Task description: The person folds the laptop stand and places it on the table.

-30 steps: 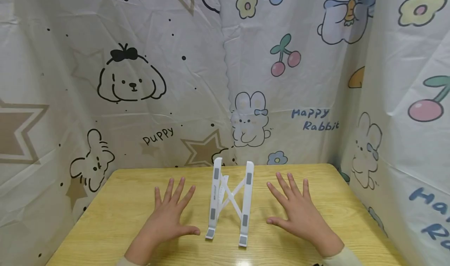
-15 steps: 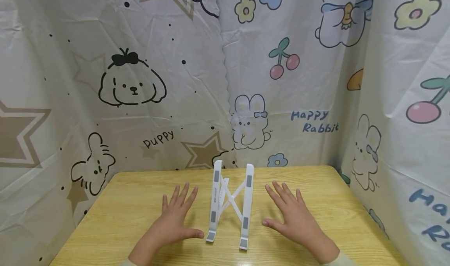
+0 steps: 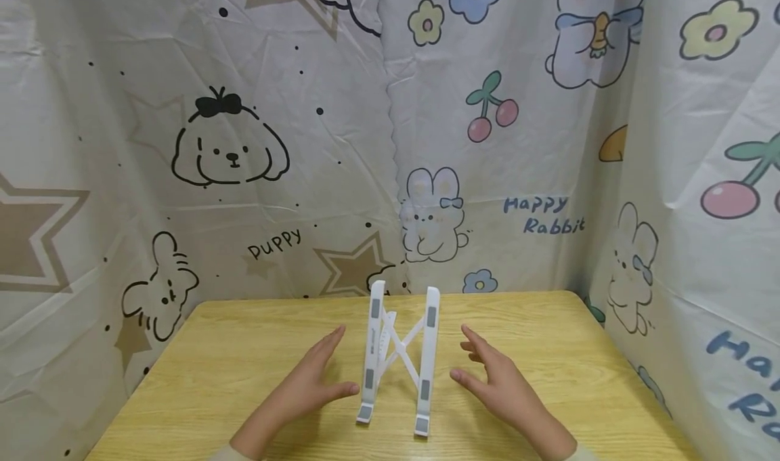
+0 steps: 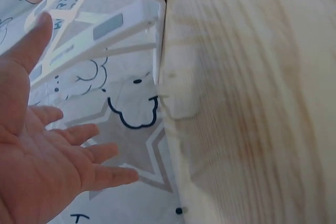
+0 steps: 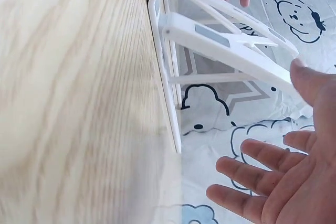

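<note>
Two open hands flank a white folding stand (image 3: pixel 399 359) at mid-desk (image 3: pixel 213 359) — left hand (image 3: pixel 305 386) and right hand (image 3: pixel 500 386) just beside its side rails, fingers straight, holding nothing. Stand looks light, stiff plastic w/ thin cross-braces, prob. tippy — best taken by the two rails, not the braces.
</note>
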Tool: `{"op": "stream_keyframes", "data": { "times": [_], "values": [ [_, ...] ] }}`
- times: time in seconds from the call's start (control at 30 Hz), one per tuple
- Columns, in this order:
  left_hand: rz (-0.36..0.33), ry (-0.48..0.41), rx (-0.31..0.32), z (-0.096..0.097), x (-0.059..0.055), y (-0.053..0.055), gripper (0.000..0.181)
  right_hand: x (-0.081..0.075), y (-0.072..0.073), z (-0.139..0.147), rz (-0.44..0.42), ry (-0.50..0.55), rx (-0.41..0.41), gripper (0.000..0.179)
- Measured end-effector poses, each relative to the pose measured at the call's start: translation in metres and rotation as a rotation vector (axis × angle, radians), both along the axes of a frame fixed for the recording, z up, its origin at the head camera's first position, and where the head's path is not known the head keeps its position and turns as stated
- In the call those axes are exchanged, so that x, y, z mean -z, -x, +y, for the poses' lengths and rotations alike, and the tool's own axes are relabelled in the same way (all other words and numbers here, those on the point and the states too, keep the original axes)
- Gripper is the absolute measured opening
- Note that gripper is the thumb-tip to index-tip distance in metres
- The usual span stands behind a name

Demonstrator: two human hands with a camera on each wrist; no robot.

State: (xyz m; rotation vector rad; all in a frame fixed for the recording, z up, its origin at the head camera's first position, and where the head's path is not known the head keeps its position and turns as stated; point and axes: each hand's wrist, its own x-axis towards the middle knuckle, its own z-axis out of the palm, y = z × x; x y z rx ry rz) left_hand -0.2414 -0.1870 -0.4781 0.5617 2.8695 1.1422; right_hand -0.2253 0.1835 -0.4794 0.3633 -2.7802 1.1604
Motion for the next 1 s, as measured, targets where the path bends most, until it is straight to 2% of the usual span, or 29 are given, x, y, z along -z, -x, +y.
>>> {"op": "stream_keyframes", "data": {
  "times": [0.27, 0.4, 0.6, 0.73, 0.83, 1.0],
  "values": [
    [-0.072, -0.188, -0.091, 0.013, 0.003, 0.007, 0.085, 0.005, 0.003, -0.012, -0.089, 0.277, 0.012, 0.067],
    [-0.111, -0.271, -0.083, 0.021, 0.006, 0.012, 0.07, 0.002, 0.003, -0.016, -0.128, 0.375, 0.021, 0.059],
    [-0.157, -0.315, -0.013, 0.037, 0.011, 0.016, 0.061, 0.004, -0.001, -0.015, -0.147, 0.432, 0.053, 0.051],
    [-0.158, -0.335, -0.057, 0.043, 0.014, 0.017, 0.049, 0.01, 0.0, -0.02, -0.183, 0.461, 0.025, 0.048],
    [-0.171, -0.39, -0.104, 0.045, 0.013, 0.018, 0.039, 0.013, 0.002, -0.027, -0.193, 0.48, -0.009, 0.047],
    [-0.231, -0.493, -0.111, 0.047, 0.011, 0.022, 0.028, 0.016, 0.006, -0.037, -0.221, 0.544, -0.024, 0.046]
  ]
}}
